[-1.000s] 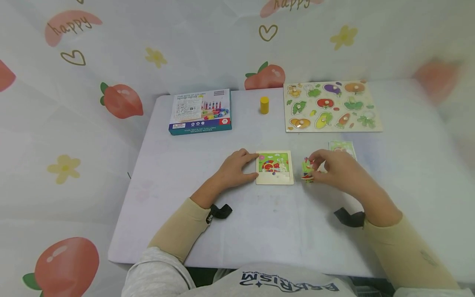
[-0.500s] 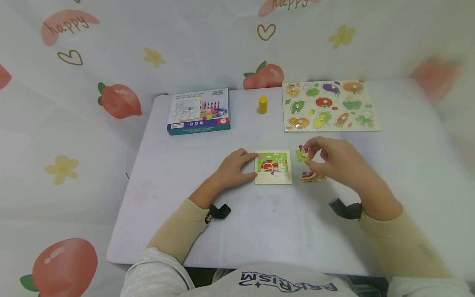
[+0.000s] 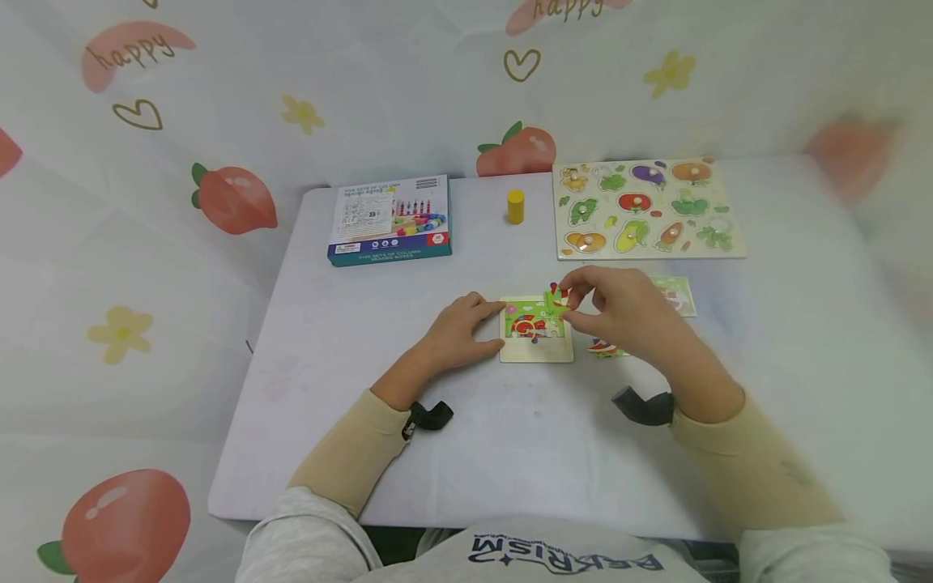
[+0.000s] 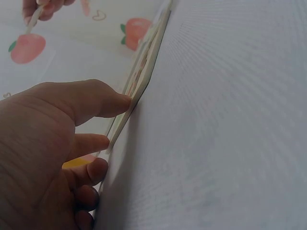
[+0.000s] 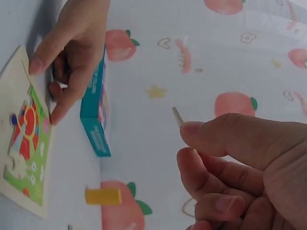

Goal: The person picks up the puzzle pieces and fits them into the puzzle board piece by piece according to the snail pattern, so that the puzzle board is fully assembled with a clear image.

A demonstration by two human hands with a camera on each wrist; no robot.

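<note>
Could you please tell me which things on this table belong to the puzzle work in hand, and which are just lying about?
In use:
- puzzle tray, steadied by left hand
- piece, pinched in right hand over the tray
- loose pieces
- picture card

Lying about:
- box
- yellow cylinder
- vegetable board

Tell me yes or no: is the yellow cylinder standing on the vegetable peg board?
No, the yellow cylinder stands on the bare table, left of the vegetable peg board and apart from it.
</note>
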